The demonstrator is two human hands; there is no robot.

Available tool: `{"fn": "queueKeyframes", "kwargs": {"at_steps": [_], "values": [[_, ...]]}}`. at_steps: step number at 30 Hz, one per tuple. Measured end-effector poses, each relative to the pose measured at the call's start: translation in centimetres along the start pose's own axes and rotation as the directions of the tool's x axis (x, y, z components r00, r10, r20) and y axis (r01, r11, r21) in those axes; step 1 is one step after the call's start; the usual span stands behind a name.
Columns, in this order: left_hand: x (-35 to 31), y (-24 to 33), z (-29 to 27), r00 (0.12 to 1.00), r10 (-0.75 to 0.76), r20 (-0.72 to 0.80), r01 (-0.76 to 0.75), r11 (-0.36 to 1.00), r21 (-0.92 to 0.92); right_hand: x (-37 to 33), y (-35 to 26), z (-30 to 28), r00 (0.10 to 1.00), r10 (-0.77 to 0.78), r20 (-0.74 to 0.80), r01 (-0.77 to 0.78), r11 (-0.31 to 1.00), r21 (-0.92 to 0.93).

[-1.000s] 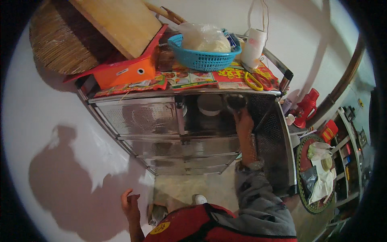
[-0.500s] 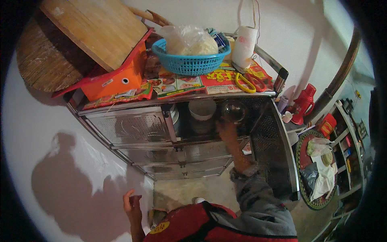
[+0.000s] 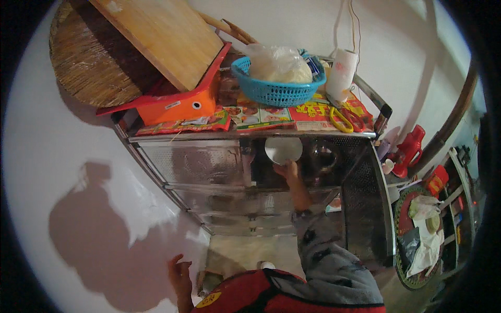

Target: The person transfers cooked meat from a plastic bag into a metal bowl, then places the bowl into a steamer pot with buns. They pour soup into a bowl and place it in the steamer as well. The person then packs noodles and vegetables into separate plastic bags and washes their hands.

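My right hand (image 3: 288, 171) reaches into the upper right compartment of a metal cabinet (image 3: 206, 164), its fingers closed on the near rim of a white bowl (image 3: 283, 149). The bowl tilts so that its pale round face shows. Beside it on the right, in the dark of the compartment, is a round shiny vessel (image 3: 322, 156). The perforated cabinet door (image 3: 368, 208) stands swung out to the right of my forearm. Low on the left, my left hand (image 3: 180, 272) hangs near the wall with bent, parted fingers and nothing in it.
Atop the cabinet are a blue basket (image 3: 279, 94) holding a plastic bag, a paper roll (image 3: 342, 75), yellow-and-red-handled scissors (image 3: 342, 120) and an orange box (image 3: 180, 112) under a wooden board (image 3: 167, 39). At right are a red thermos (image 3: 408, 151) and a round table (image 3: 404, 208).
My right hand has moved left from beside the shiny vessel and taken hold of the white bowl, which now tilts. The whole view has shifted, with the cabinet farther right and lower.
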State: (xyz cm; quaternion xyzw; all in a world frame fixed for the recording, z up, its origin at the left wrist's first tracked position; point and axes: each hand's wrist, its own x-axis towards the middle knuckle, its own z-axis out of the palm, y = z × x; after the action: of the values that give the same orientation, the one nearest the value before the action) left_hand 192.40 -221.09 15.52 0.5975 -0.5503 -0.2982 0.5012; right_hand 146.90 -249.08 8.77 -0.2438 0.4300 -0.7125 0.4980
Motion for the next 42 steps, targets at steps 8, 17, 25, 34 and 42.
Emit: {"fn": "queueKeyframes", "kwargs": {"at_steps": [8, 17, 25, 34, 42], "values": [[-1.3, -2.1, -1.3, 0.971, 0.033, 0.238, 0.001, 0.990, -0.141, -25.6, 2.0, -1.6, 0.898, 0.430, 0.089, -0.439, 0.870, 0.224], [-4.3, -3.0, 4.4, 0.788, 0.192, 0.585, 0.025, 0.939, -0.342, -56.1, 7.8, -18.0, 0.770, 0.462, -0.441, -0.220, 0.840, 0.497], [-8.9, -0.8, 6.2, 0.635, 0.251, 0.731, 0.004, 0.945, -0.328, -55.5, -7.0, -17.8, 0.582, -0.173, -0.795, 0.078, 0.985, -0.157], [-14.8, 0.0, 7.4, 0.641, 0.132, 0.756, 0.092, 0.965, -0.247, -46.3, -6.2, -8.2, 0.893, 0.391, -0.222, -0.335, 0.908, 0.253], [-28.9, 5.9, 15.4, 0.529, 0.283, 0.800, 0.178, 0.885, -0.431, -58.7, -13.4, -11.9, 0.934, 0.334, 0.129, -0.358, 0.858, 0.369]]}}
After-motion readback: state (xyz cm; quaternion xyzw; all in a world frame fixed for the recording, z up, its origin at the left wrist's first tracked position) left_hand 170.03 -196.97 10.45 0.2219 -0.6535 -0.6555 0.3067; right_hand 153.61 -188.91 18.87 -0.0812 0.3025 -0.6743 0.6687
